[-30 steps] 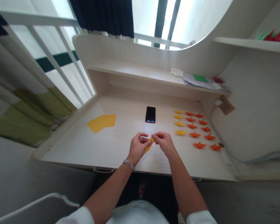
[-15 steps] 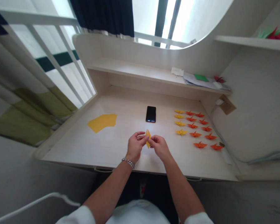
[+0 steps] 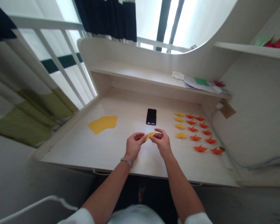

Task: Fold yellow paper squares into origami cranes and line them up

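Between my two hands, above the front half of the desk, is a small folded piece of yellow origami paper (image 3: 150,135). My left hand (image 3: 134,145) pinches its left end between thumb and fingers. My right hand (image 3: 161,141) grips the other end, thumb in front and index finger raised above it. The fingers hide part of the folds. Just beyond the hands a black phone (image 3: 151,116) lies flat. Off to the right sit rows of folded paper cranes, yellow cranes (image 3: 181,135) in one column and orange cranes (image 3: 195,138) beside them.
Yellow paper sheets (image 3: 102,123) lie overlapping on the left of the desk (image 3: 79,146). A raised shelf (image 3: 135,73) along the back bears papers and a green square (image 3: 201,81). A cable (image 3: 226,149) runs down the right side by a wall socket (image 3: 227,109).
The yellow paper has turned from upright to lying sideways between my hands. My right index finger has lifted. The whole view has shifted slightly.
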